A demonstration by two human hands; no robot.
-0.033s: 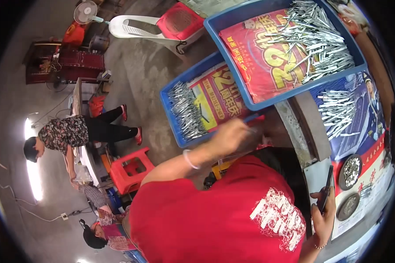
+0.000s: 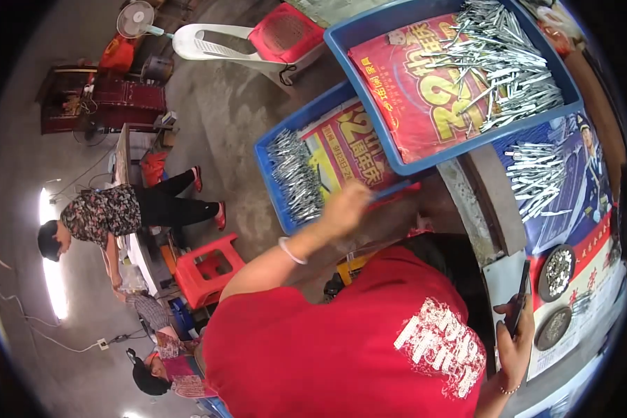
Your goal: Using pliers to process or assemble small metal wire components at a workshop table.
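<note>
My left hand (image 2: 348, 209), with a white band at its wrist, hangs over the near edge of the lower blue tray (image 2: 263, 157). It is smeared by motion and its fingers do not show clearly. Slim silvery metal pieces (image 2: 292, 174) lie heaped at that tray's left end. At the right, by the worktable, my right hand (image 2: 514, 345) is closed around a slim dark object (image 2: 520, 296) that stands upright; its kind cannot be made out. Two round dark dishes are nearest to this hand: one holds small silvery parts (image 2: 559, 272), the other dish (image 2: 553, 329) looks greyish inside.
A larger blue tray (image 2: 404, 167) with many metal pieces (image 2: 512, 63) overlaps the lower one. More pieces (image 2: 536, 177) lie on the table's printed sheet. At left are a red stool (image 2: 205, 272), a standing person (image 2: 111, 209) and another person (image 2: 157, 373). A white chair (image 2: 209, 42) stands farther off.
My left hand has shifted left and slightly up, toward the metal pieces in the lower tray. My right hand has barely moved and keeps the dark object.
</note>
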